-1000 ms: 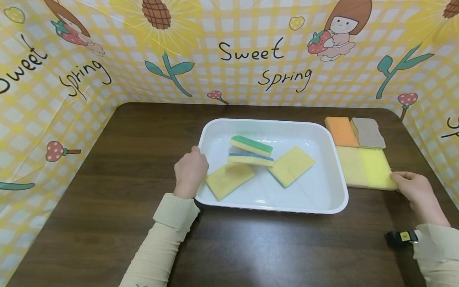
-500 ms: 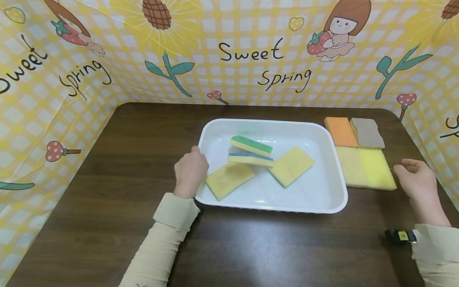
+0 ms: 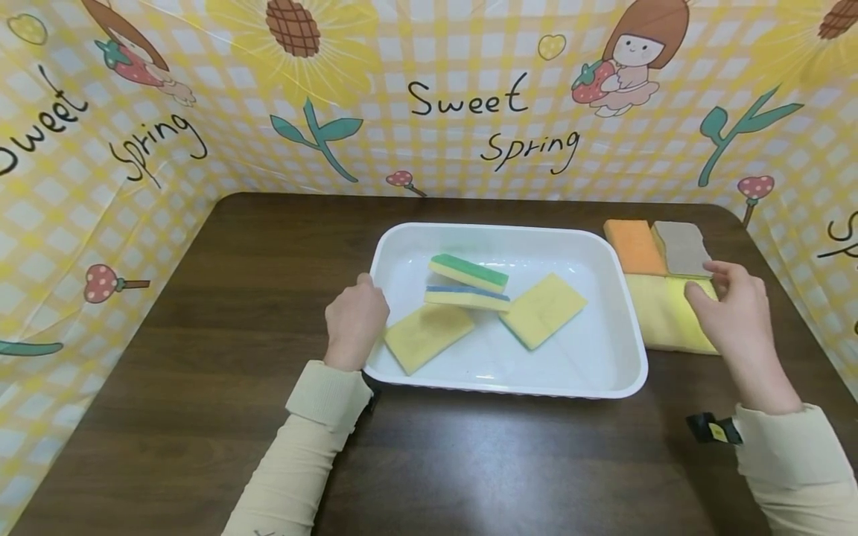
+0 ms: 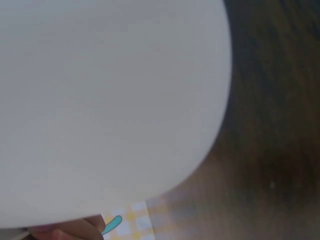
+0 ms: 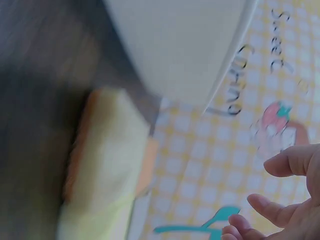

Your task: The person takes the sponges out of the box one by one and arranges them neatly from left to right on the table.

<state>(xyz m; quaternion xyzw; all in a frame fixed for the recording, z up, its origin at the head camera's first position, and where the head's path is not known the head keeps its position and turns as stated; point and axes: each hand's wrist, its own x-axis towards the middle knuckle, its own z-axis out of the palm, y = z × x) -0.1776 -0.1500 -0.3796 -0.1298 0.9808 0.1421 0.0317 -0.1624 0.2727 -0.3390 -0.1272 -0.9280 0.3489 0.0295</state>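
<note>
My left hand (image 3: 357, 321) grips the left rim of a white plastic tray (image 3: 576, 365); in the left wrist view the tray's wall (image 4: 110, 105) fills most of the picture and only a bit of the fingers shows. Over the right-hand sponges is my right hand (image 3: 740, 320), thumb and fingers spread apart around nothing. Its fingertips overlap the near right corner of a grey sponge (image 3: 682, 246). Left of that lies an orange sponge (image 3: 633, 246). In front are a pale yellow sponge (image 3: 650, 316) and a bright yellow one (image 3: 693, 331), partly hidden by the hand.
Inside the tray, a green-topped sponge (image 3: 469, 274) and a blue-topped sponge (image 3: 467, 299) stand on edge, leaning close together. Two yellow sponges lie flat beside them, one left (image 3: 429, 339), one right (image 3: 544, 309). A patterned yellow cloth (image 3: 442, 149) walls the dark table (image 3: 221, 357).
My right hand has let go of the bright yellow sponge's right edge, then moved left and away from me over the sponges, fingers spreading. My left hand and the tray have stayed in place.
</note>
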